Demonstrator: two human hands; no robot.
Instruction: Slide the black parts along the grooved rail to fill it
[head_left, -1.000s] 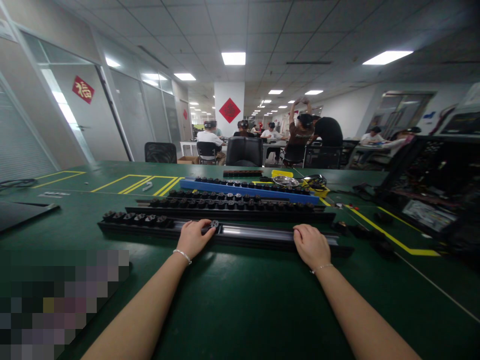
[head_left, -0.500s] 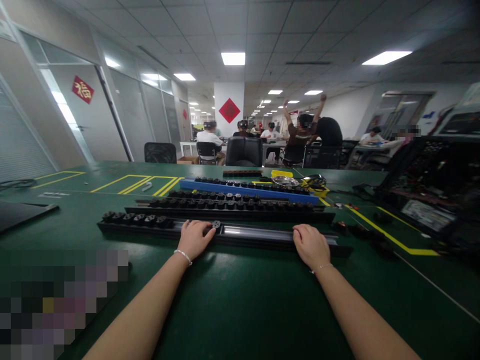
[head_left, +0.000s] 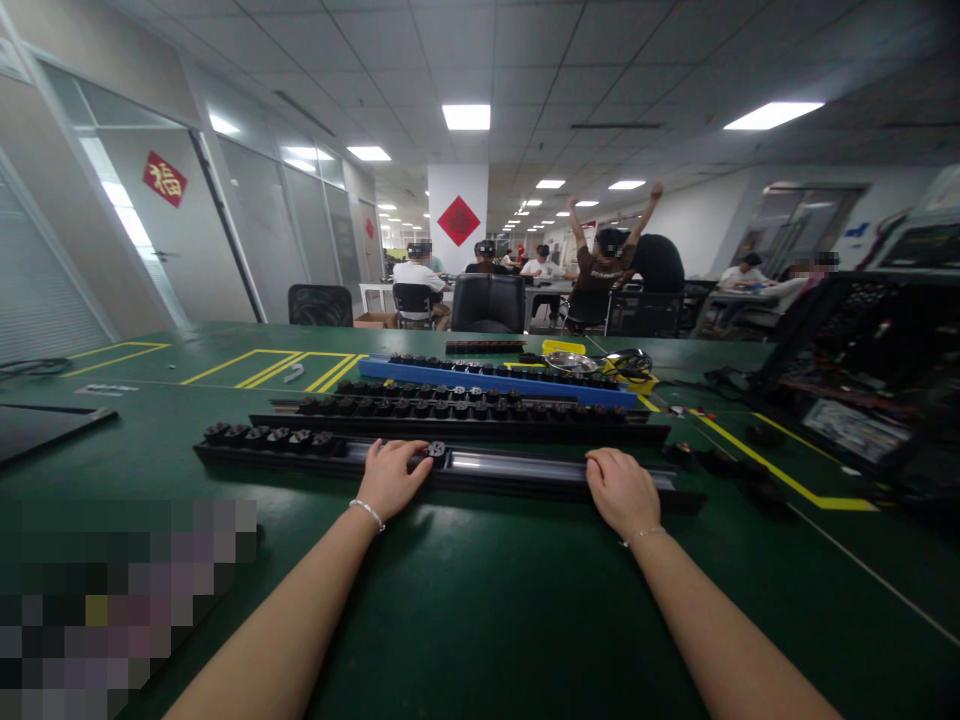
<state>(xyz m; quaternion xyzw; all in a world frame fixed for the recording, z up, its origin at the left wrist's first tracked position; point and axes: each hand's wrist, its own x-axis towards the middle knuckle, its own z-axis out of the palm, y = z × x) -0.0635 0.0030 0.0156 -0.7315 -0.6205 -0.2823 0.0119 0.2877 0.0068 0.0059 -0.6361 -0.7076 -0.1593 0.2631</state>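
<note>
A long black rail (head_left: 517,465) with a shiny inner channel lies across the table in front of me. Near its middle, my left hand (head_left: 391,475) has its thumb and fingers closed around a small black socket module (head_left: 436,452) with a grey face. Farther right, my right hand (head_left: 621,490) curls over the same rail, gripping its edges; its fingertips are partly hidden behind the rail. At the rail's left end sits a row of several similar socket modules (head_left: 278,439), apart from the one in my left hand.
Behind lie another black rail (head_left: 525,425) with modules and a blue rail (head_left: 495,376). A metal dish (head_left: 570,363), a yellow tray (head_left: 564,348) and cables stand farther back. An open black case (head_left: 862,370) is at right. Several people sit beyond the green table (head_left: 480,620).
My left hand and the socket module have shifted slightly right along the rail. My right hand stays in place. A person in the background has stretched their raised arms a little wider.
</note>
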